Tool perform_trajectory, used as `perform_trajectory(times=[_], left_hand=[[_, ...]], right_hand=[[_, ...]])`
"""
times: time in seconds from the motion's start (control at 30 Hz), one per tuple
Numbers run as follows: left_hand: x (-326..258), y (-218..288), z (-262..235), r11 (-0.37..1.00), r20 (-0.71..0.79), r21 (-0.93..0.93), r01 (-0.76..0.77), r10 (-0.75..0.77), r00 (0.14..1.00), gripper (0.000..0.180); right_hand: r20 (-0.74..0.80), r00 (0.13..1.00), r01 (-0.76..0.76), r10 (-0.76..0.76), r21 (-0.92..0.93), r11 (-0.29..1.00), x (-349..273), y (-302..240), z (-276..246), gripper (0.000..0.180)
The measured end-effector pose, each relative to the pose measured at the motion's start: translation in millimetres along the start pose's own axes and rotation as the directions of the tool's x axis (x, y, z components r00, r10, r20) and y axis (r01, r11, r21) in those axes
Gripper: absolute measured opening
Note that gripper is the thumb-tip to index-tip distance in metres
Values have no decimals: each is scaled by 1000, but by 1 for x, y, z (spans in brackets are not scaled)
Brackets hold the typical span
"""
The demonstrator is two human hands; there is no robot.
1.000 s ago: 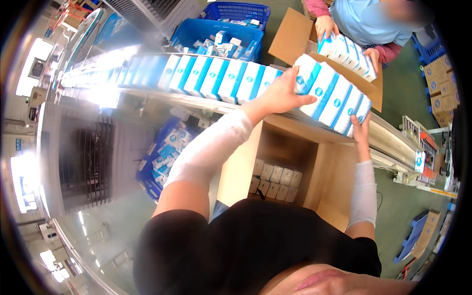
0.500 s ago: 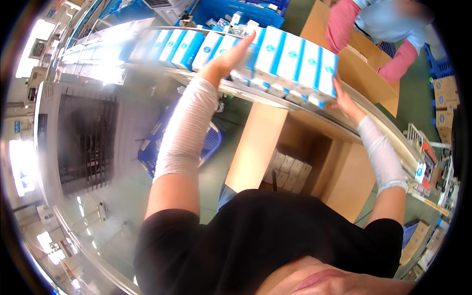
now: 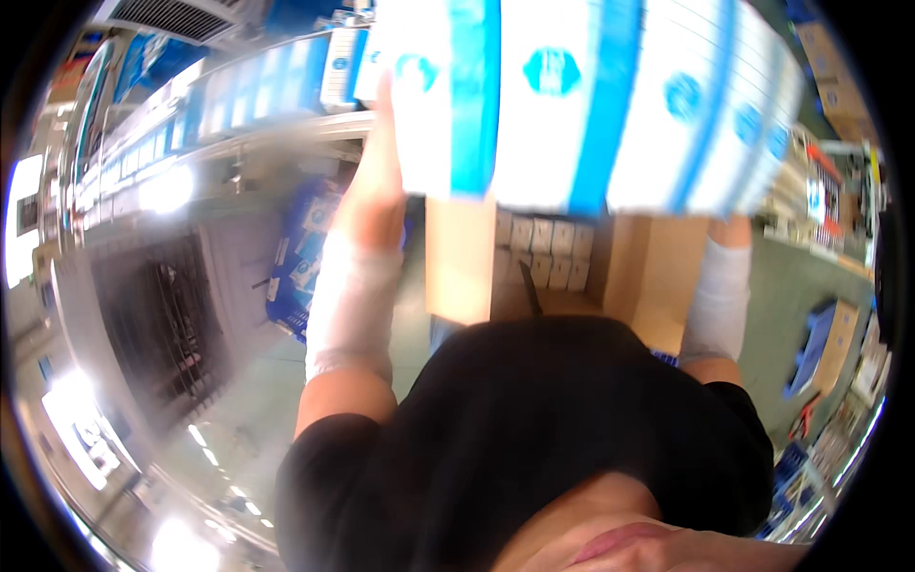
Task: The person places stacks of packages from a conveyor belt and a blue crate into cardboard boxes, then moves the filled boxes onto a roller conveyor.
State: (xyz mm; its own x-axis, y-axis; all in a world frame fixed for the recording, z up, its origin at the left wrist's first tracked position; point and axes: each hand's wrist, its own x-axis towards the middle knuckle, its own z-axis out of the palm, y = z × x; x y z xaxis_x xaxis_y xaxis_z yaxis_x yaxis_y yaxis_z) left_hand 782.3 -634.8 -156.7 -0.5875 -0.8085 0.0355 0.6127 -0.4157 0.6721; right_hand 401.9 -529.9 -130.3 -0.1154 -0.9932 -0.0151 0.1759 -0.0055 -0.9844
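A row of several white-and-blue boxes [image 3: 553, 124] fills the upper middle, held up close to the camera and squeezed together between my hands. My left hand [image 3: 377, 186] presses flat against the row's left end. Most of my right hand [image 3: 731, 232] is hidden behind the right end of the row; only its lower edge and the wrist show. Below the raised row stands an open cardboard carton [image 3: 459, 262] with its flaps up. Inside it, small white boxes [image 3: 543, 246] stand in rows. Pale sleeves cover both my forearms.
More white-and-blue boxes [image 3: 253, 95] line the conveyor at the upper left. A blue plastic basket [image 3: 291, 253] sits low, left of my left forearm. Further left is a grey machine [image 3: 157, 315] with a dark opening. Closed cartons [image 3: 834, 71] are stacked at the upper right.
Both hands have lifted the row of boxes off the conveyor and brought it nearer to me, over the open carton. The co-worker at the upper right is no longer seen.
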Motion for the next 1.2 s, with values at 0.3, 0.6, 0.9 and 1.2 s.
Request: perform_trajectory(times=[0.3,0.6,0.9,1.2], left_hand=[[-121,-140,70,956,-450,61,288,-231,862,53],[-44,-224,28,917,-725,76,392,-219,653,50],[-5,-348,-120,943,-958,35,332,-63,279,47],[-41,-255,63,461,-565,716,524,-58,823,79]], right_hand=[[-226,893,-360,389,158,919,-208,104,-41,51],[-392,761,-350,517,423,836,-129,250,-34,56],[-695,502,-579,515,172,797,-48,280,-29,67],[-136,988,-149,73,-962,227,-117,147,38,78]])
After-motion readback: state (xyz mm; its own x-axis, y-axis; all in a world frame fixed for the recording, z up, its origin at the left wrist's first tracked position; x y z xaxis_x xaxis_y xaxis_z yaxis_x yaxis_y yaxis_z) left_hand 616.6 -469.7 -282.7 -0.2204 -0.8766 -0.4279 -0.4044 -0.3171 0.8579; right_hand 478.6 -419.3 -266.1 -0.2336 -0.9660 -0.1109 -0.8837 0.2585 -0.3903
